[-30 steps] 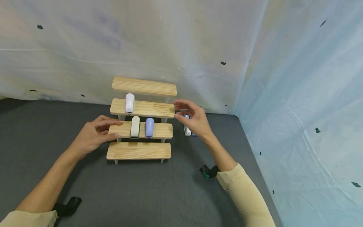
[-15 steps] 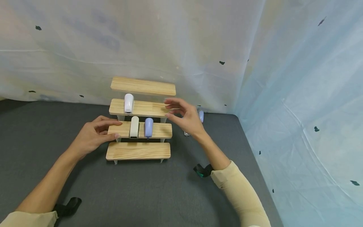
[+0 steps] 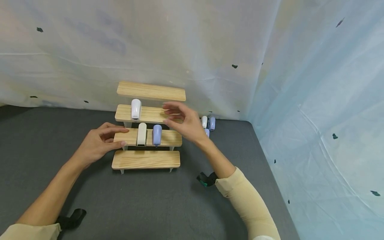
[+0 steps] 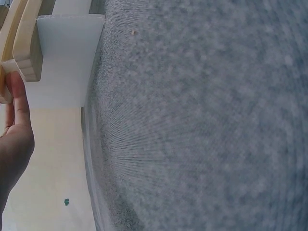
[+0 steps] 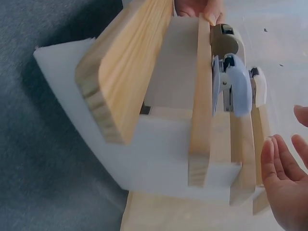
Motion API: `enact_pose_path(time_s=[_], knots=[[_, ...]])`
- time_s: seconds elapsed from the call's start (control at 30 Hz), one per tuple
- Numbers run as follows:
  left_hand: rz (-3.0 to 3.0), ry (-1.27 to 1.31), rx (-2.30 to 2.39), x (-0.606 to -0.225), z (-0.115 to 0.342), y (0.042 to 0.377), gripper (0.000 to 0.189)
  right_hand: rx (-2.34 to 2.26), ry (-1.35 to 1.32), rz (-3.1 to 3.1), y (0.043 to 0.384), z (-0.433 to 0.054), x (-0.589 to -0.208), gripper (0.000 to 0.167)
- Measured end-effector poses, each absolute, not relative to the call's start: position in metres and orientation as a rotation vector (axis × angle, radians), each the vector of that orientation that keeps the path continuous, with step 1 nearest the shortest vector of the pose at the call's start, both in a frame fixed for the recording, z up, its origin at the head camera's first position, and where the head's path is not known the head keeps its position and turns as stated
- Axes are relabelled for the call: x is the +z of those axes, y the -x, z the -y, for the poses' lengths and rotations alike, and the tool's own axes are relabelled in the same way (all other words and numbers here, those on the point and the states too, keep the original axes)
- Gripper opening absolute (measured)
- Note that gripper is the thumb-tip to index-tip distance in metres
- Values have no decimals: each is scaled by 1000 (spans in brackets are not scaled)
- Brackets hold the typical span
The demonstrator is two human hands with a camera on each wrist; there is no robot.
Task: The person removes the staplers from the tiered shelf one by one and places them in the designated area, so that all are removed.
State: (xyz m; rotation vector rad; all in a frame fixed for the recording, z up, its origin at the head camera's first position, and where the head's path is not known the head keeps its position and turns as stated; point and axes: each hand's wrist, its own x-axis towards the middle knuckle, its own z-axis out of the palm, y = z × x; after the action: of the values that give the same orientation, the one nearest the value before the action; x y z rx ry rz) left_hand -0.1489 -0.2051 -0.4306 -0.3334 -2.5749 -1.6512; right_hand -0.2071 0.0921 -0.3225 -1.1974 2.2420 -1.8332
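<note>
A stepped wooden display rack (image 3: 146,160) stands on the dark table. My left hand (image 3: 94,145) grips the left end of its third board from the top, thumb at the front edge and fingers over the back. That board carries a cream stapler (image 3: 142,134) and a lavender stapler (image 3: 157,134) beside it. On the second board, toward the left, sits a white stapler (image 3: 136,109). My right hand (image 3: 187,125) hovers over that board's right end, fingers loosely bent. Nothing shows between its fingers in the right wrist view, where its fingers (image 5: 281,161) are apart from the lavender stapler (image 5: 239,89).
Behind my right hand, several more staplers, among them a white one (image 3: 204,121) and a lavender one (image 3: 211,123), stand on the table. A pale curtain (image 3: 210,50) hangs close behind the rack, and a bluish one (image 3: 330,133) on the right.
My right hand has moved left from beside the rack to over the second board, uncovering staplers behind it. The left hand keeps its grip.
</note>
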Motion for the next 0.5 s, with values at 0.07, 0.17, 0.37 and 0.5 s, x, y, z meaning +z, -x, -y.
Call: enact_pose_path(time_s=[0.07, 0.17, 0.37, 0.5], knots=[[2578, 328, -1644, -430, 206, 149, 40, -1813, 1204, -2250, 206, -88, -321, 47], [2581, 323, -1646, -430, 206, 149, 40, -1791, 1206, -2257, 206, -82, -319, 48], [2581, 335, -1649, -431, 206, 150, 40, -1730, 1151, -2287, 213, -71, -324, 51], [2586, 334, -1637, -433, 207, 149, 40, -1643, 1093, -2344, 223, -63, -330, 55]])
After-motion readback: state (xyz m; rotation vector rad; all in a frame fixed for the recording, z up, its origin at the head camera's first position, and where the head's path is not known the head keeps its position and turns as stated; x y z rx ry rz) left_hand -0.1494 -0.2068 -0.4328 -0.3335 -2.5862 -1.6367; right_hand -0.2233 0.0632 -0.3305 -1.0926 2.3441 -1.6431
